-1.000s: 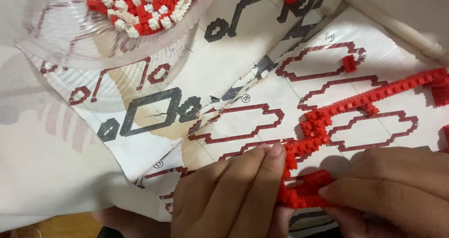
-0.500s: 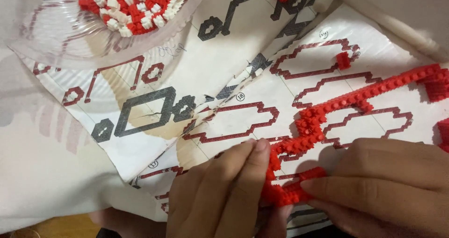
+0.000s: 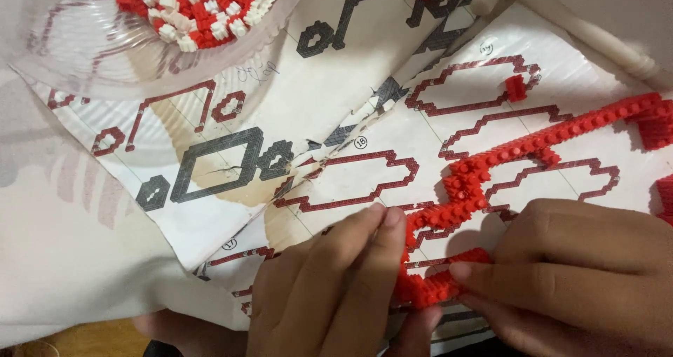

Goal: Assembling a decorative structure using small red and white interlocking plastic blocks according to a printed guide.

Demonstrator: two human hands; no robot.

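Fingers (image 3: 364,252) of our left hand (image 3: 329,294) lie together, pressed flat against the red brick chain (image 3: 491,160), while our right hand (image 3: 582,273) pinches the chain's lower end between thumb and fingertips. We see the chain running up and right across the printed pattern sheet (image 3: 364,174) on the table. Well apart, at upper left, sits a clear plastic bowl (image 3: 91,55) of red and white bricks (image 3: 203,6).

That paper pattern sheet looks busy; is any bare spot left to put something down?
Free: the white cloth left of the pattern sheet, below the clear dish. Crowded: the lower right, where left hand and right hand press the red brick chain.
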